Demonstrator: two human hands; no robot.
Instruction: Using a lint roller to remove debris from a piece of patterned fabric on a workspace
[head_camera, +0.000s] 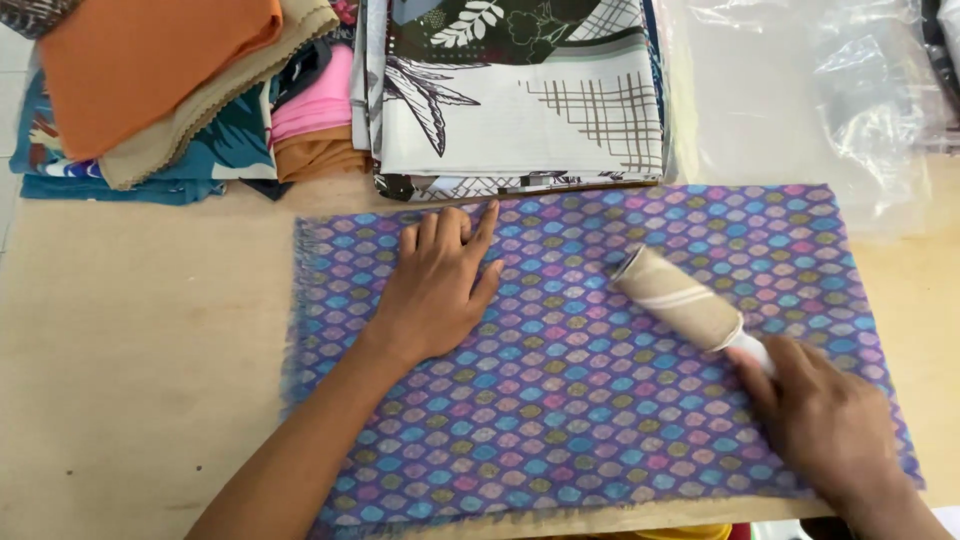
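Light wooden table; purple patterned cloth spread flat on it, frayed left edge; stack of folded fabrics at back left, orange on top; folded leaf-print fabric pile behind the cloth; clear plastic bags back right.

The patterned cloth lies spread flat on the wooden table, long side across the view. It is purple with rows of small blue, pink and tan scale-shaped lozenges; its left edge is frayed into a short fringe. The surface appears smooth, without visible folds. The lint roller rests on the cloth's right half, lying at a slant. Its barrel is tan and paper-wrapped, and its white handle points toward the lower right.
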